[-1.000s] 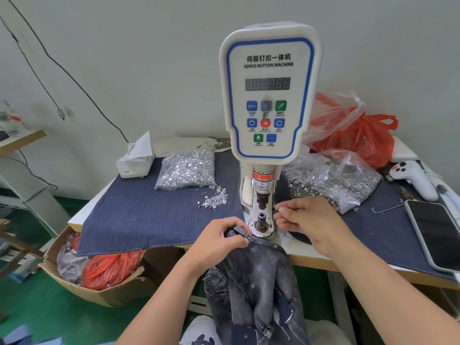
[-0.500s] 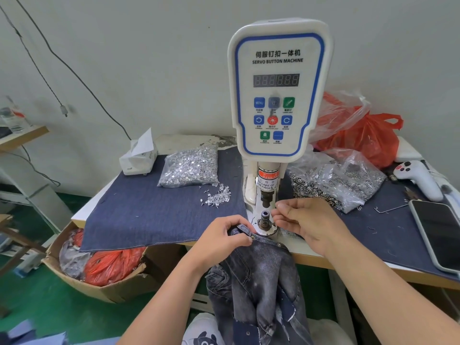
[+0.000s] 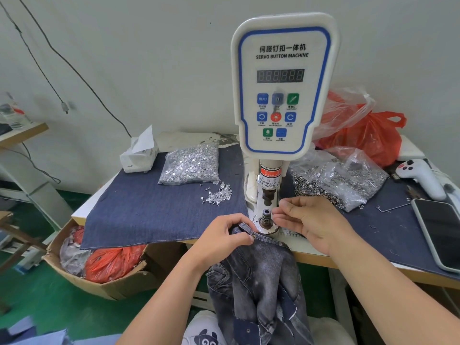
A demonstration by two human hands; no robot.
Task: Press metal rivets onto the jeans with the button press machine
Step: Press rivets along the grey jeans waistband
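The white button press machine (image 3: 283,90) stands at the table's middle, its lower die (image 3: 266,216) below the punch. Dark washed jeans (image 3: 258,277) hang over the table's front edge. My left hand (image 3: 224,235) grips the jeans' top edge just left of the die; two set rivets show along that edge. My right hand (image 3: 308,220) hovers right of the die, thumb and forefinger pinched together beside its top; whether a rivet sits between them is too small to tell. Loose silver rivet tacks (image 3: 219,195) lie on the denim mat (image 3: 159,210).
A bag of silver tacks (image 3: 191,163) and a tissue pack (image 3: 139,155) sit left of the machine. Bags of rivet caps (image 3: 338,180), a red bag (image 3: 368,135), a white controller (image 3: 420,178) and a phone (image 3: 440,232) lie right. A cardboard box (image 3: 99,267) stands under the table.
My right hand has shifted left and up toward the die's top, its fingertips now beside it. My left hand keeps its grip on the jeans' edge.
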